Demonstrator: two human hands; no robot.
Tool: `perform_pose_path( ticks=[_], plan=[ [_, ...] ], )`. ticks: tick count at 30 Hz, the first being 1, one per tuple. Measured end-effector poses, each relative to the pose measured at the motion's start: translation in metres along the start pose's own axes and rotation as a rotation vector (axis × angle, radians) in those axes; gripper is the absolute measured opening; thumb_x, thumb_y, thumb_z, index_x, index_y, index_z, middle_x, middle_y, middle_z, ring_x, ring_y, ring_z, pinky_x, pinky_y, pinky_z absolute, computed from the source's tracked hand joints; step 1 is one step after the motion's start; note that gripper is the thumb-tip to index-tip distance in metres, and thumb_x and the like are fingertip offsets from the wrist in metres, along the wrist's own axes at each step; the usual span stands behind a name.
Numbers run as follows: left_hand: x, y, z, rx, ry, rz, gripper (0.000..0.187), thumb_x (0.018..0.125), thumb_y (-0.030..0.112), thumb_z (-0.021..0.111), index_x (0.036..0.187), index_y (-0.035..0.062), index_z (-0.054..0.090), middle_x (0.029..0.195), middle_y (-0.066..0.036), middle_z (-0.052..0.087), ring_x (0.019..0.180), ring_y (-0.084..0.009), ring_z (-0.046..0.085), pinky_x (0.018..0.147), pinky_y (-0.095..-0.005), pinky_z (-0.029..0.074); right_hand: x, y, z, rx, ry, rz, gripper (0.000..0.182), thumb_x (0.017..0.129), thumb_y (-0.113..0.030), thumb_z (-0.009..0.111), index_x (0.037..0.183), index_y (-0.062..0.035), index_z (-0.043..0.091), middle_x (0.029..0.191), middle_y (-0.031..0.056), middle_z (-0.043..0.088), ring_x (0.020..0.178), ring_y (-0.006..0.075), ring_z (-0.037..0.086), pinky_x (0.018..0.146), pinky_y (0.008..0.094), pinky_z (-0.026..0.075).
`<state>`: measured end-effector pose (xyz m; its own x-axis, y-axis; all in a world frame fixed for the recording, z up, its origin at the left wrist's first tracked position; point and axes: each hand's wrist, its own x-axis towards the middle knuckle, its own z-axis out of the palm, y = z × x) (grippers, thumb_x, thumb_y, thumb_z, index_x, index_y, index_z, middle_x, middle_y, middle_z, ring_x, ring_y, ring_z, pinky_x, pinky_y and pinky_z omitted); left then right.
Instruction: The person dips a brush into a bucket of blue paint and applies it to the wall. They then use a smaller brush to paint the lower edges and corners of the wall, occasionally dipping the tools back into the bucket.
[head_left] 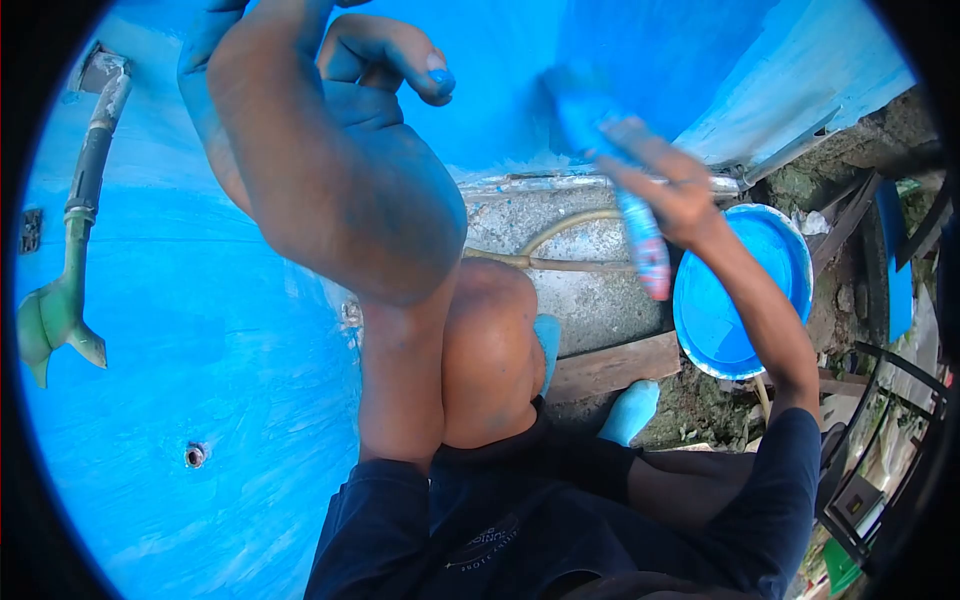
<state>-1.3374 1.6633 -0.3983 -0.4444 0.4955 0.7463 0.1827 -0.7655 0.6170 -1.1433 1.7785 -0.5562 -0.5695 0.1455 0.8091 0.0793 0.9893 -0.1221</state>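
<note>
My right hand (675,190) grips a paintbrush (645,245), blurred by motion. Its bristle end touches or nearly touches the wall (660,60), where a darker blue patch shows. Below that hand, a round tub (808,262) with a paint-smeared rim holds blue paint (715,310). Close to the camera is my left hand (310,150), bent at the wrist in front of the painted wall. One finger curls apart from the others, with blue paint on its tip. Nothing shows in this hand, though some fingers run out at the top.
A grey and green pipe (82,190) sticks out from the wall at left, above a small metal fitting (195,456). A hose (565,222) crosses the concrete ledge beside a wooden plank (620,368). At right stands a dark metal frame (870,450).
</note>
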Motion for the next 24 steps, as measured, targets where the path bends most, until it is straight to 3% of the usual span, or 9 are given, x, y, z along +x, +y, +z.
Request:
perform_pose_path(
  ticks=[3,4,6,10,14,16,17,19,24],
  plan=[
    [-0.004,0.0,0.005,0.009,-0.008,0.058,0.031,0.094,0.018,0.043,0.111,-0.005,0.053,0.099,-0.019,0.058,0.06,-0.023,0.051,0.057,-0.0365,0.042,-0.055,-0.004,0.042,-0.072,-0.297,-0.014,0.047,0.076,-0.005,0.064,0.122,-0.0144,0.062,0.123,0.0096,0.062,0.111,0.0275,0.063,0.089,0.0391,0.056],
    [-0.006,0.002,0.008,0.002,-0.005,0.077,0.03,0.093,0.018,0.044,0.111,-0.005,0.053,0.099,-0.019,0.058,0.06,-0.0231,0.051,0.057,-0.0365,0.042,-0.077,-0.003,0.056,-0.076,-0.297,-0.018,0.047,0.076,-0.005,0.064,0.122,-0.0144,0.062,0.123,0.0096,0.062,0.111,0.0275,0.063,0.089,0.0391,0.056],
    [-0.006,0.009,0.012,-0.061,-0.031,0.029,0.03,0.093,0.017,0.044,0.111,-0.0051,0.053,0.099,-0.019,0.058,0.06,-0.0237,0.051,0.057,-0.0371,0.042,-0.105,-0.001,0.07,-0.016,-0.631,0.118,0.054,0.078,-0.005,0.062,0.13,-0.0164,0.054,0.129,0.01,0.058,0.116,0.0271,0.059,0.087,0.0408,0.056],
    [-0.008,0.013,0.006,-0.071,-0.045,0.002,0.029,0.092,0.017,0.046,0.111,-0.0043,0.052,0.096,-0.017,0.058,0.059,-0.0233,0.051,0.057,-0.0369,0.042,-0.128,-0.006,0.064,0.069,-0.753,0.21,0.055,0.079,-0.007,0.059,0.132,-0.0174,0.052,0.133,0.0103,0.055,0.119,0.0276,0.056,0.091,0.0418,0.053],
    [-0.048,0.02,-0.02,0.293,-0.198,-0.143,0.028,0.092,0.017,0.047,0.111,-0.0033,0.051,0.093,-0.016,0.057,0.058,-0.0226,0.05,0.057,-0.0362,0.042,-0.13,0.007,0.045,-0.019,-0.739,0.251,0.049,0.079,-0.005,0.054,0.127,-0.0165,0.058,0.125,0.013,0.061,0.109,0.0305,0.061,0.089,0.0406,0.052],
    [-0.096,0.033,-0.034,0.51,-0.595,-0.274,0.028,0.091,0.018,0.048,0.11,-0.0028,0.051,0.092,-0.015,0.057,0.058,-0.0222,0.049,0.057,-0.0359,0.042,-0.123,0.006,0.031,-0.003,-0.603,0.368,0.048,0.08,-0.005,0.053,0.127,-0.0163,0.058,0.127,0.012,0.06,0.108,0.0345,0.061,0.088,0.0423,0.052],
    [-0.119,0.041,-0.037,0.55,-0.803,-0.327,0.028,0.091,0.018,0.048,0.11,-0.0025,0.051,0.091,-0.014,0.057,0.058,-0.022,0.049,0.057,-0.0357,0.042,-0.104,0.002,0.012,0.007,-0.654,0.381,0.049,0.082,-0.002,0.051,0.131,-0.0094,0.054,0.125,0.0168,0.059,0.106,0.0344,0.062,0.085,0.0406,0.054],
    [-0.147,0.047,-0.044,0.61,-1.058,-0.381,0.027,0.091,0.018,0.049,0.11,-0.002,0.051,0.089,-0.014,0.056,0.057,-0.0216,0.048,0.057,-0.0354,0.042,-0.094,0.001,-0.003,0.014,-0.574,0.374,0.047,0.08,-0.001,0.052,0.126,-0.0087,0.056,0.122,0.0165,0.061,0.103,0.0342,0.063,0.084,0.0407,0.054],
    [-0.153,0.035,-0.053,0.616,-1.25,-0.367,0.027,0.09,0.018,0.051,0.11,-0.0007,0.05,0.085,-0.011,0.056,0.056,-0.0207,0.047,0.057,-0.0346,0.042,-0.092,0.006,-0.026,0.06,-0.314,0.282,0.041,0.076,0.002,0.055,0.116,-0.007,0.062,0.114,0.0157,0.065,0.096,0.0336,0.065,0.079,0.0408,0.054]
  ],
)
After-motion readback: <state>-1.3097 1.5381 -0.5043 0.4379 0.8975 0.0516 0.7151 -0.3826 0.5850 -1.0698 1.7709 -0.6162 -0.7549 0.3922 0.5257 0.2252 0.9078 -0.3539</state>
